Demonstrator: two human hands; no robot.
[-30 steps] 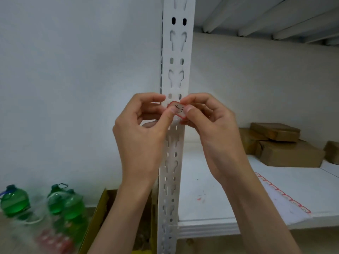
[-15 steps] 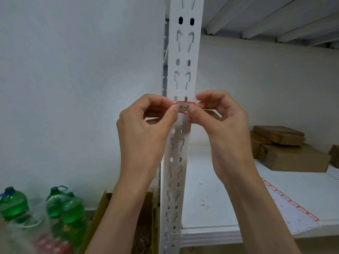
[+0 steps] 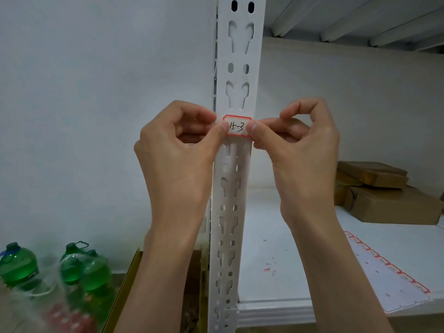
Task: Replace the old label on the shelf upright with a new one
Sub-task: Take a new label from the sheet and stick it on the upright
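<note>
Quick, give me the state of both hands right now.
Left hand: thumb and curled fingers pinch the left end of the label against the shelf upright.
Right hand: pinches the label's right end.

Label (image 3: 237,126) on upright (image 3: 234,188) front, L hand (image 3: 177,162) + R hand (image 3: 300,157) flanking; boxes (image 3: 384,195) on shelf (image 3: 264,236) R; bottles (image 3: 72,267) lower L.

upright (image 3: 236,188): white painted metal, smooth, matt
label (image 3: 237,126): paper, matt, red border, on the upright
boxes (image 3: 384,195): brown cardboard, dull, right of the upright
bottles (image 3: 79,267): green plastic, glossy, left of the upright
</note>
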